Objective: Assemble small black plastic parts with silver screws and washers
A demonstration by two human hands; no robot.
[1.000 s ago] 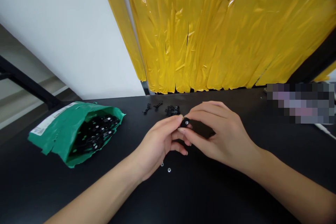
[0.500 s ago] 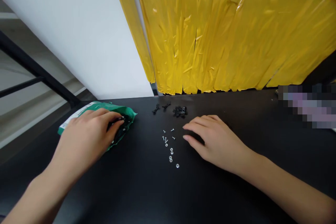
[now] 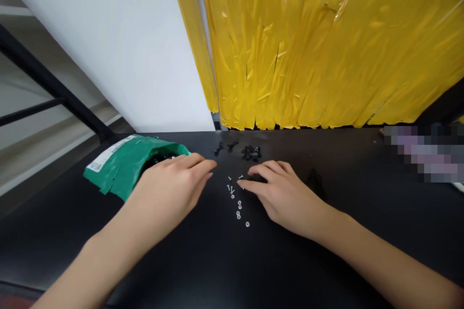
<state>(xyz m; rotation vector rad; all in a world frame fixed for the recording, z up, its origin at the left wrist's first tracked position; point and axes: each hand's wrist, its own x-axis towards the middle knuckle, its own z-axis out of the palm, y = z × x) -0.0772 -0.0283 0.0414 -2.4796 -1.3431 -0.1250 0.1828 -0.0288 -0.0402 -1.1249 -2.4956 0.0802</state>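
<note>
My left hand (image 3: 177, 181) is just right of the green bag (image 3: 126, 161), its fingertips pinched together over the black table; what they hold, if anything, is too small to make out. My right hand (image 3: 286, 193) hovers at the small screws (image 3: 231, 189), fingers apart and holding nothing, the index fingertip above one screw. Below the screws lie several silvery washers (image 3: 239, 206). A pile of black parts (image 3: 251, 152) sits behind my right hand, with two more black pieces (image 3: 232, 145) to its left.
The black table (image 3: 203, 260) reaches back to a white panel (image 3: 145, 58) and a yellow plastic sheet (image 3: 308, 58). A black metal frame (image 3: 83, 115) stands at the left. A blurred-out item (image 3: 427, 154) lies at the far right.
My left hand has come out of the green bag and moved right, toward the screws. My right hand has shifted slightly left, its index finger now over the screws. The view has tilted a little.
</note>
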